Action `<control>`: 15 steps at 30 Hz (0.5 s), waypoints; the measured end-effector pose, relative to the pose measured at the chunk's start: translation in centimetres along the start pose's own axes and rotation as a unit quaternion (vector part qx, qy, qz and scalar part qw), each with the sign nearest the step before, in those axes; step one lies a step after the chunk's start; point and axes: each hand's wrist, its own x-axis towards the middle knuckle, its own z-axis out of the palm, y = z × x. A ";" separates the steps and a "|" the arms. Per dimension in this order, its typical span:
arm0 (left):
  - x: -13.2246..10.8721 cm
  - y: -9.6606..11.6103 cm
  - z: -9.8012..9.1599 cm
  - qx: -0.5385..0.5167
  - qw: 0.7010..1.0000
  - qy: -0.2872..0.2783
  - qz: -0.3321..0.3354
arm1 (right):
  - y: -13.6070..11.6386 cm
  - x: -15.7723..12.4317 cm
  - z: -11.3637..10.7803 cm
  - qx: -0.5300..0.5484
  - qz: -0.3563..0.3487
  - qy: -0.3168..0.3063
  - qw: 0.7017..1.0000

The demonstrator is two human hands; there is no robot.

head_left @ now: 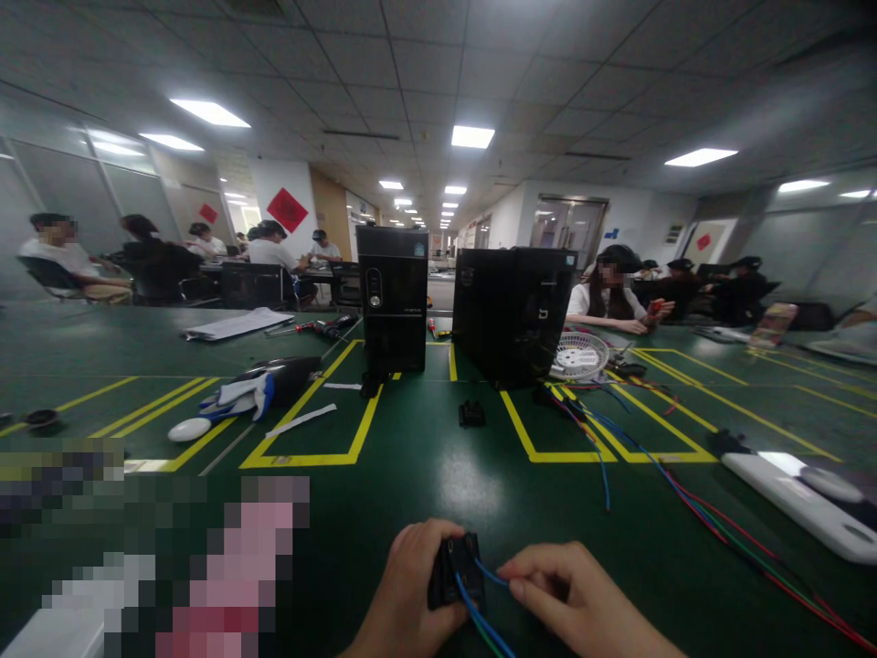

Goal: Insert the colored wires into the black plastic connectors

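Note:
Near the front edge of the table, my left hand is wrapped round a small black connector block with holes in its top face. My right hand pinches a thin blue wire between thumb and fingertips. The far end of that wire meets the block, but I cannot tell whether it is seated inside. A second blue wire runs from the block down towards me, with a green one beside it lower down. A similar black block lies farther forward on the green table.
Two black computer towers stand ahead. On the right lie loose wires, a white round grille and a long white device. Left are a glove, papers and pliers-like tools. A person sits across the table.

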 end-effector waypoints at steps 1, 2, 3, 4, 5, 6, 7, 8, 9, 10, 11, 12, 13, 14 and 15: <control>0.0 0.0 0.0 0.000 1.000 0.003 0.003 | 0.0 0.0 0.0 0.001 0.001 0.005 1.000; 0.0 -0.1 0.0 0.000 1.000 0.004 0.006 | 0.0 0.0 0.0 0.003 0.003 0.009 1.000; 0.0 -0.1 0.1 0.000 1.000 0.005 0.007 | 0.0 0.0 0.1 0.008 0.005 0.011 1.000; 0.0 -0.2 0.1 0.000 1.000 0.005 0.006 | 0.0 -0.1 0.2 0.015 0.006 0.007 1.000; 0.1 -0.3 0.1 0.001 1.000 0.002 0.003 | 0.0 -0.1 0.3 0.024 0.005 0.000 1.000; 0.1 -0.4 0.1 0.002 1.000 -0.002 0.001 | -0.1 -0.2 0.5 0.033 0.003 -0.009 0.999; 0.1 -0.5 0.1 0.004 1.000 -0.004 -0.001 | -0.1 -0.3 0.6 0.043 0.001 -0.016 0.999; 0.1 -0.5 0.2 0.007 1.000 -0.006 -0.001 | -0.2 -0.4 0.9 0.052 -0.004 -0.025 0.998; 0.1 -0.6 0.2 0.008 1.000 -0.006 0.002 | -0.2 -0.4 1.1 0.060 -0.010 -0.033 0.998; 0.1 -0.6 0.2 0.009 1.000 -0.006 0.006 | -0.2 -0.4 1.4 0.066 -0.017 -0.042 0.997; 0.1 -0.6 0.2 0.010 1.000 -0.005 0.009 | -0.2 -0.4 1.7 0.072 -0.024 -0.053 0.996; 0.2 -0.6 0.2 0.010 1.000 -0.004 0.012 | -0.1 -0.4 1.9 0.079 -0.031 -0.067 0.994; 0.2 -0.6 0.2 0.010 1.000 -0.003 0.014 | 0.1 -0.3 2.2 0.085 -0.036 -0.077 0.993; 0.2 -0.5 0.2 0.011 1.000 -0.002 0.013 | 0.2 -0.3 2.4 0.092 -0.038 -0.081 0.992; 0.2 -0.5 0.2 0.012 1.000 0.000 0.011 | 0.4 -0.2 2.6 0.098 -0.038 -0.081 0.991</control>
